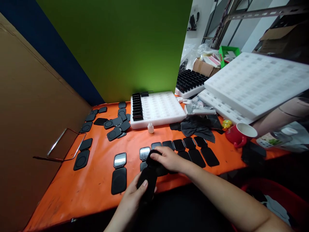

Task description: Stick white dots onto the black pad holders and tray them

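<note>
A black hinged two-panel pad [148,177] is held unfolded above the front of the table. My left hand [135,190] grips its larger lower panel, thumb pressed on the face. At the smaller upper panel, my right hand [169,158] is closed with its thumb on top. Behind my hands lies a row of similar unfolded pads [210,157], some partly hidden by my right hand and arm. Another unfolded pad [119,181], its small panel shiny, lies left of my left hand. A small white bottle [150,128] stands beyond the row.
Behind the bottle, a white foam tray [161,109] holds several black pads upright along its left side. Loose pads [117,121] lie piled to its left. A bent metal stand [66,159] is at left. Dark gloves [196,128], a red mug [238,135] and stacked foam trays [256,83] occupy the right.
</note>
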`<state>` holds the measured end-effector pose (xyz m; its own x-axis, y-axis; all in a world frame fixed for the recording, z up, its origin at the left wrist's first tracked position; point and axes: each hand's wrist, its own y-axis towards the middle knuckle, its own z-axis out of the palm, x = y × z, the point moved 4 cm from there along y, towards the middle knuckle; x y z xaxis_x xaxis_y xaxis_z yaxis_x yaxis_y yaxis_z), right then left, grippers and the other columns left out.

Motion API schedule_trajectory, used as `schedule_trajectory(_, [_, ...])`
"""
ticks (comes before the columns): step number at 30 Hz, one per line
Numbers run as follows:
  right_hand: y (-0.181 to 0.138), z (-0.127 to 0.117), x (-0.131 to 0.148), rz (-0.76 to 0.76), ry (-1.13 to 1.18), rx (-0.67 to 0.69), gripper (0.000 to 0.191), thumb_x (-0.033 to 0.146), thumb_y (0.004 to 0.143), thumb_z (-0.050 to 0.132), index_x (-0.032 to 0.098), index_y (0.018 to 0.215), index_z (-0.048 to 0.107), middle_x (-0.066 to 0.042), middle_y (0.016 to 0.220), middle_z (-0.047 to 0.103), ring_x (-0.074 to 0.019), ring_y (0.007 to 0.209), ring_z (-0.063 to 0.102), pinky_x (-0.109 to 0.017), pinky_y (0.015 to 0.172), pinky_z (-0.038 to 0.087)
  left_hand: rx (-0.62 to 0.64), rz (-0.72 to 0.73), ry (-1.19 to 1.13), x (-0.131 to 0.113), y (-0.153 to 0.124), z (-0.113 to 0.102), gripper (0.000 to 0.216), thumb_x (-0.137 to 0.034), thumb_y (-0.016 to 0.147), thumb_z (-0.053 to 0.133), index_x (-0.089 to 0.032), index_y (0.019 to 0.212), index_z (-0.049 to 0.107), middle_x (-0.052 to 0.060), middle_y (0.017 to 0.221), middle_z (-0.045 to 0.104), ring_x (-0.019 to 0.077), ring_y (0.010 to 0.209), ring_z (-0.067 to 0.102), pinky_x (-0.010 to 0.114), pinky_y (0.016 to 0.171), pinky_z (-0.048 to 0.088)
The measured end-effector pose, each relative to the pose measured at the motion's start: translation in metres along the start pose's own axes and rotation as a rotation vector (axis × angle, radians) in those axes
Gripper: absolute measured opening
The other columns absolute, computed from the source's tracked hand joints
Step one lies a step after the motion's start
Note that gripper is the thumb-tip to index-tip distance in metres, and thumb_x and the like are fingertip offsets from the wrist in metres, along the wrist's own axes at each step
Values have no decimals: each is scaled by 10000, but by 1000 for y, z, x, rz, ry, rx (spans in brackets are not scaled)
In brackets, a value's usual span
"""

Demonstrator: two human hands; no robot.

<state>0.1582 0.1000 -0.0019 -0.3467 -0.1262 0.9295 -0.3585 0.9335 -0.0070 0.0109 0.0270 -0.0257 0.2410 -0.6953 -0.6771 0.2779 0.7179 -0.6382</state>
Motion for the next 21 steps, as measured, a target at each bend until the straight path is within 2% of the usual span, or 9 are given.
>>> schedule_trajectory(3, [-9, 16, 15, -221, -496, -69, 287, 376, 870, 399, 173, 834, 597, -65, 814, 617, -190, 784, 544, -332, 719, 422, -95, 44, -106, 0, 7, 3, 498, -444, 679, 650, -150, 1073, 570, 87, 880, 671, 242, 824, 632, 320, 679, 480])
schedule_trajectory(6, [-22, 37, 21, -408, -583, -95, 402, 489, 839, 407, 180, 1043, 562, -106, 1041, 595, -252, 989, 503, -429, 881, 374, -97, 106, -247, -6, 10, 9, 427, -468, 723, 596, -148, 1005, 614, 84, 916, 677, 240, 938, 598, 314, 755, 478])
schedule_trajectory(8, [-28, 41, 18, -417, -464, -175, 553, 553, 812, 408, 167, 1205, 457, -138, 1231, 488, -277, 1140, 411, -467, 978, 295, -92, 156, -277, -15, 11, 10, 396, -388, 723, 628, -169, 1051, 591, 71, 987, 664, 226, 993, 577, 297, 793, 468])
schedule_trajectory(9, [-30, 40, 14, -358, -366, -249, 596, 561, 811, 402, 161, 1253, 406, -151, 1284, 435, -278, 1181, 376, -470, 996, 278, -86, 181, -279, -19, 12, 10, 414, -352, 726, 634, -178, 1095, 562, 69, 1031, 650, 223, 1013, 569, 296, 808, 462])
schedule_trajectory(11, [-31, 39, 0, -143, -61, -358, 588, 550, 813, 411, 174, 1265, 384, -160, 1264, 442, -265, 1142, 430, -443, 943, 363, -101, 235, -274, -27, 15, 8, 466, -357, 745, 613, -175, 1160, 508, 81, 1100, 621, 230, 1040, 555, 308, 835, 450])
schedule_trajectory(14, [-30, 62, -16, 224, 611, -225, 462, 539, 799, 454, 219, 1131, 481, -95, 968, 588, -190, 804, 598, -294, 607, 499, -258, 339, -180, -35, 20, 2, 496, -433, 765, 561, -192, 1190, 476, 80, 1197, 563, 234, 1126, 491, 302, 898, 406])
schedule_trajectory(16, [-27, 80, -16, 381, 973, -129, 380, 522, 773, 508, 223, 1008, 513, -14, 700, 563, -114, 538, 543, -186, 409, 389, -328, 369, -62, -37, 24, 4, 493, -451, 756, 558, -216, 1183, 482, 63, 1227, 542, 242, 1182, 433, 306, 940, 367])
schedule_trajectory(19, [-15, 71, -11, 420, 1095, -235, 357, 487, 716, 600, 209, 917, 499, 84, 480, 391, -42, 344, 303, -146, 336, 221, -237, 401, 82, -39, 32, 10, 457, -414, 733, 595, -207, 1136, 532, 66, 1223, 542, 272, 1220, 377, 346, 998, 305])
schedule_trajectory(21, [5, 36, -4, 349, 916, -314, 365, 467, 698, 628, 196, 906, 498, 85, 498, 410, -29, 338, 247, -159, 337, 199, -224, 496, 180, -44, 34, 4, 422, -363, 715, 625, -214, 1106, 570, 63, 1242, 526, 275, 1236, 352, 351, 1038, 242])
